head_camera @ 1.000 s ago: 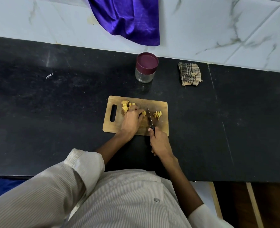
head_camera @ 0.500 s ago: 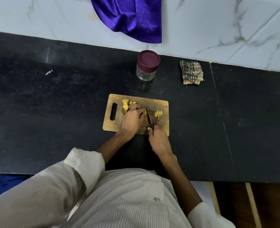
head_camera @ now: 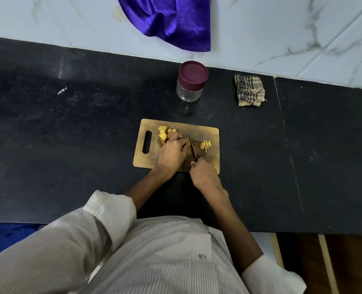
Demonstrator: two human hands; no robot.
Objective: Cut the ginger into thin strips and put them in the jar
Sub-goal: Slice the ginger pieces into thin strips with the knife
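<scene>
Nearest to us, at the cutting board (head_camera: 213, 132), our right hand (head_camera: 204, 175) grips the knife (head_camera: 193, 148). Our left hand (head_camera: 172, 150), fingers curled, holds the ginger (head_camera: 162, 134) on it; the blade may nick these fingertips. Behind the board, the jar (head_camera: 189, 85) is lidded.

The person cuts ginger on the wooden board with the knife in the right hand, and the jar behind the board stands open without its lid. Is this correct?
Not quite. The head view shows the jar closed, its maroon lid on top. The rest holds: the right hand grips the knife, cutting ginger on the wooden board.
</scene>
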